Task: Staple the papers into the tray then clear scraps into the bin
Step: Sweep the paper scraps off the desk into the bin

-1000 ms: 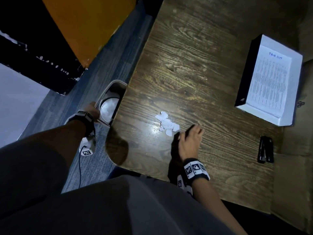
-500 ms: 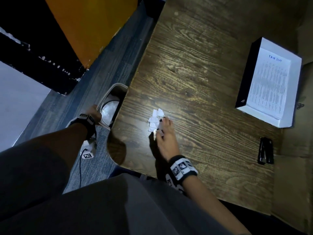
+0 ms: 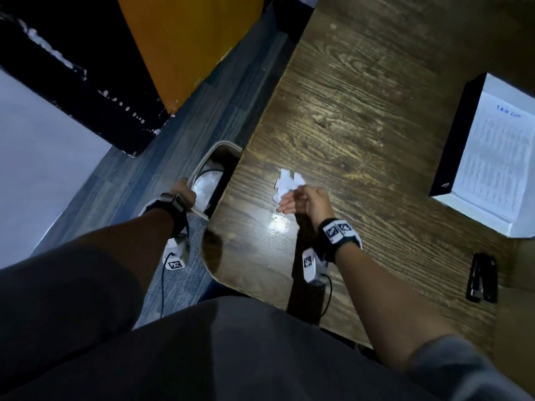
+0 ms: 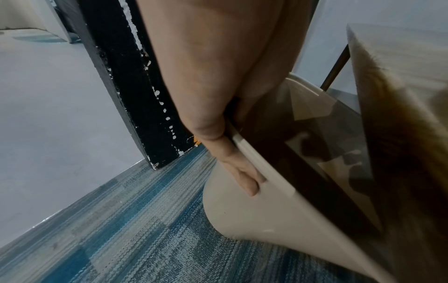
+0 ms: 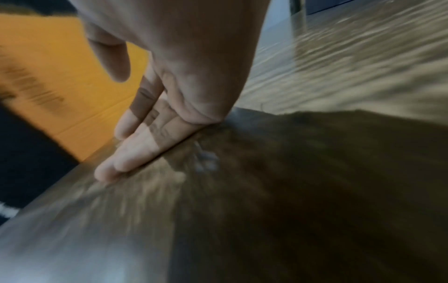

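Several white paper scraps (image 3: pixel 286 180) lie in a small heap on the dark wooden table (image 3: pixel 362 117), near its left edge. My right hand (image 3: pixel 292 202) stands on its edge just behind them, fingers straight (image 5: pixel 126 157) and flat against the tabletop. My left hand (image 3: pixel 182 192) grips the rim of the beige bin (image 3: pixel 215 153), which is tilted up against the table's left edge; fingers (image 4: pixel 240 172) are curled over the rim (image 4: pixel 257 162). The white tray (image 3: pixel 492 157) with the printed papers sits at the right. The black stapler (image 3: pixel 482 280) lies in front of it.
An orange panel (image 3: pixel 188 44) and a black board (image 3: pixel 86 82) stand on the blue-grey carpet (image 3: pixel 179 131) left of the table. My dark trousers fill the bottom of the head view. A cable hangs from the left wrist camera.
My right hand has swept the scraps leftward, toward the table edge and the bin, and turned onto its side with straight fingers. The left hand keeps hold of the bin.
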